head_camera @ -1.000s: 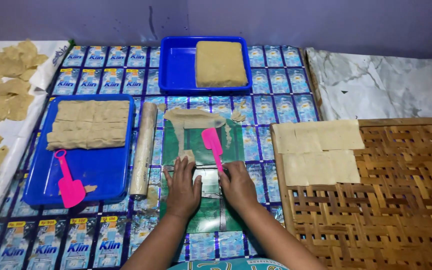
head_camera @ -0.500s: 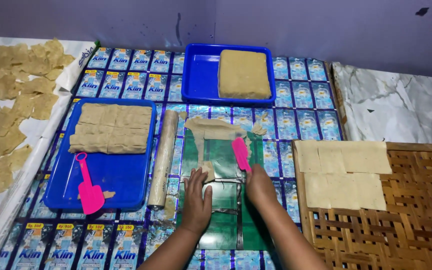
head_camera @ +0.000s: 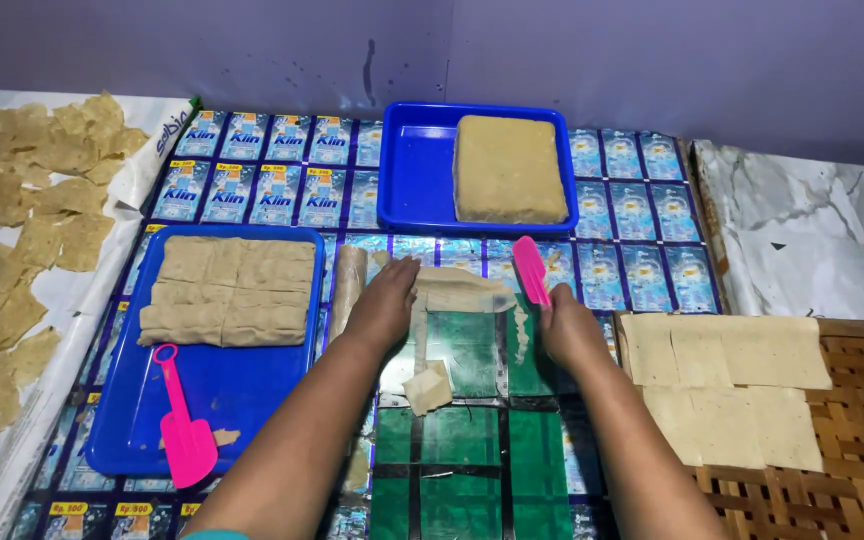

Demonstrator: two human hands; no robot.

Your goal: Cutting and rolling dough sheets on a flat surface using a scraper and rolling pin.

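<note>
Two blue trays on the mat: left tray near the mat's left edge, loaded with cut dough pieces and a pink scraper at its near edge; far tray at the far edge, carrying a dough block. Left hand flat, fingers spread, pressing the thin dough sheet on the green board. Right hand closed around a pink cutter. Finished sheets on the woven rack at the right edge.
</note>
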